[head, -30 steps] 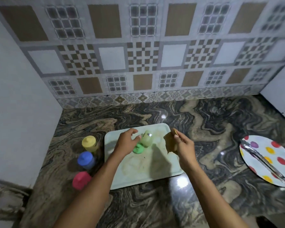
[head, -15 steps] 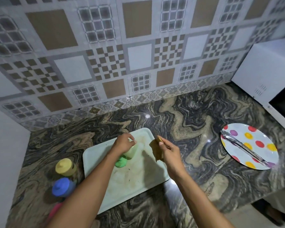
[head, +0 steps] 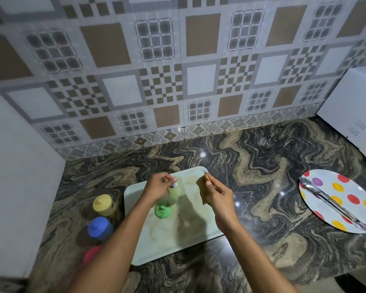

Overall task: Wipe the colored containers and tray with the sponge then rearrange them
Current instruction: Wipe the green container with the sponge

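Observation:
A pale green tray (head: pixel 195 235) lies on the marble counter, its surface smeared. Above it my left hand (head: pixel 157 188) grips a green container (head: pixel 173 193) tilted on its side, its green lid (head: pixel 162 210) pointing down toward me. My right hand (head: pixel 217 194) pinches a brown sponge (head: pixel 204 192) just right of the container, a small gap between them. Left of the tray stand a yellow container (head: pixel 103 205), a blue container (head: pixel 99 227) and a pink container (head: pixel 91 253), the pink one partly hidden by my left forearm.
A polka-dot plate (head: pixel 344 193) with metal tongs (head: pixel 332 205) on it sits at the right of the counter. A white appliance (head: pixel 353 111) stands at the back right. A white wall panel bounds the left side; the tiled wall runs behind.
The camera has swung up and left. My left hand has tilted the green container further over the tray. My right hand keeps the sponge close beside it.

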